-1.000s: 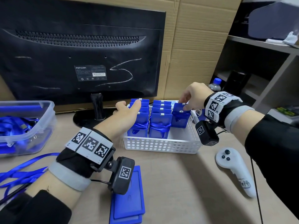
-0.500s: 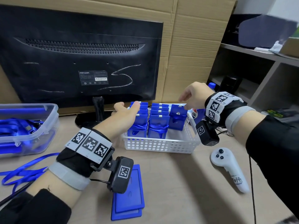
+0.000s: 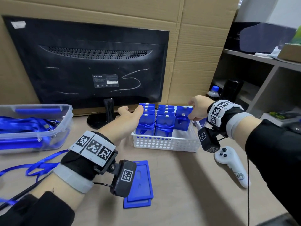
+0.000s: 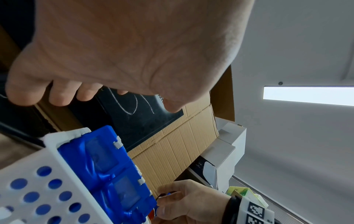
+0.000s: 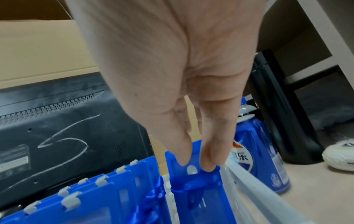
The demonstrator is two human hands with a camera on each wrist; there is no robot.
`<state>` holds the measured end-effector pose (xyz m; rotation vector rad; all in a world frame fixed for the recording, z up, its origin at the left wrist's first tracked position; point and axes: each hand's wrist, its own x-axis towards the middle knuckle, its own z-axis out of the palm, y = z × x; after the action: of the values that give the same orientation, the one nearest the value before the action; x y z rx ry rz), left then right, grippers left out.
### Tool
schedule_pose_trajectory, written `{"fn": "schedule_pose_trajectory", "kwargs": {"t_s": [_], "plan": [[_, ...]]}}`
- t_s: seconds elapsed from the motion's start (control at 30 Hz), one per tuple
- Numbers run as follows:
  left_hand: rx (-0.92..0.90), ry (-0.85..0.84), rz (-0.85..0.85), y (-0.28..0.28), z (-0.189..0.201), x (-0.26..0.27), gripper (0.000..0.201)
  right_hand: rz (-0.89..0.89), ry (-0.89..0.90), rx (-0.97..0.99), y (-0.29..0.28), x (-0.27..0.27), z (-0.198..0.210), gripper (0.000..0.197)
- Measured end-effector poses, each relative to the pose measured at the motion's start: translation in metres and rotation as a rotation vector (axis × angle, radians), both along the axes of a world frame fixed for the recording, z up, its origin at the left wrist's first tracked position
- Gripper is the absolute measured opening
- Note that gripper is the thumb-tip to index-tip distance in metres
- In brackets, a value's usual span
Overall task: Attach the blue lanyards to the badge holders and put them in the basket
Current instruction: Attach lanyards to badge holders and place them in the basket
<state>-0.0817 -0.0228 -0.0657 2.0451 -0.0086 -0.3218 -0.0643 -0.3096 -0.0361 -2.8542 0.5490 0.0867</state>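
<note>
A white perforated basket [image 3: 164,142] holds rows of upright blue badge holders wrapped in blue lanyards [image 3: 162,123]. My left hand [image 3: 132,111] reaches over the basket's left end with relaxed fingers beside the left row, holding nothing. At the basket's right end my right hand [image 3: 193,114] pinches the top edge of the rightmost badge holder [image 3: 182,121]. In the right wrist view two fingers [image 5: 184,151] lie down that holder's [image 5: 199,194] face. The left wrist view shows the basket wall [image 4: 28,189] and the right hand [image 4: 172,201] at the holder's edge.
Two bare blue badge holders [image 3: 138,183] lie stacked near my left wrist. A loose lanyard [image 3: 37,165] trails at left, below a clear tub of lanyards [image 3: 32,128]. A monitor [image 3: 91,62] stands behind the basket. Right of it are a white controller [image 3: 232,165] and a blue can [image 5: 264,159].
My right hand has come down from just above the rightmost holder onto its top edge. The left hand has stayed beside the left row.
</note>
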Motion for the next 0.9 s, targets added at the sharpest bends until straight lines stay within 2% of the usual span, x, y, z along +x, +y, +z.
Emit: {"fn": "schedule_pose_trajectory", "kwargs": {"t_s": [0.1, 0.17, 0.27, 0.4, 0.53, 0.67, 0.9], "plan": [[0.011, 0.029, -0.025, -0.004, -0.007, 0.006, 0.086, 0.01, -0.014, 0.066, -0.005, 0.003, -0.004, 0.067], [0.018, 0.033, -0.036, -0.006, -0.008, 0.009, 0.09, -0.011, -0.01, 0.178, -0.008, 0.006, -0.008, 0.06], [0.013, 0.033, -0.043, -0.009, -0.008, 0.012, 0.106, -0.037, 0.016, 0.298, -0.01, 0.01, -0.013, 0.062], [-0.002, 0.03, -0.03, -0.012, -0.01, 0.015, 0.111, -0.022, 0.043, 0.314, -0.006, 0.004, -0.014, 0.063], [-0.008, 0.048, -0.011, -0.012, -0.01, 0.014, 0.107, 0.007, 0.046, 0.286, -0.002, 0.004, -0.02, 0.074], [0.001, 0.039, -0.01, -0.01, -0.01, 0.015, 0.085, -0.001, 0.045, 0.324, -0.003, 0.008, -0.022, 0.075], [0.018, 0.023, -0.019, -0.006, -0.009, 0.015, 0.084, -0.039, 0.025, 0.361, -0.006, 0.006, -0.017, 0.081]]}}
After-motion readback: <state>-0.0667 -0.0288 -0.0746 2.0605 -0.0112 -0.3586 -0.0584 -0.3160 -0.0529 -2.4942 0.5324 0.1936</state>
